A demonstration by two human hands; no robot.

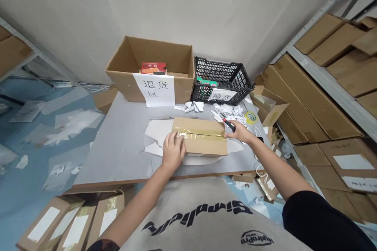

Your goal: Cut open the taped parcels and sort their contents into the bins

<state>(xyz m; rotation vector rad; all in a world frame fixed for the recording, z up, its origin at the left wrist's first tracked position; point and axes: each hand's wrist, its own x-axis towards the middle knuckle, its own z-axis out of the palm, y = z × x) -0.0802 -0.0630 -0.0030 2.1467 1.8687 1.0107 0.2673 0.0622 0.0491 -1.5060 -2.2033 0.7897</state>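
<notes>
A taped cardboard box (203, 127) lies in front of me on torn white paper (156, 133), with clear yellowish tape running along its middle seam. My left hand (173, 151) grips the box's left end, fingers bent over the taped edge. At the opposite end, my right hand (240, 131) is closed around a slim black utility knife (229, 124) with a red end, which points up and to the left. The fingertips of that hand touch the box's right side. Any blade is too small to make out.
Behind stand a large open carton (118, 82) holding a red book (153, 67) and a black plastic crate (220, 66). Paper scraps (232, 113) and a tape roll (251, 117) lie on the grey table (118, 141). Shelved boxes (318, 98) flank the right; more boxes (76, 223) sit below left.
</notes>
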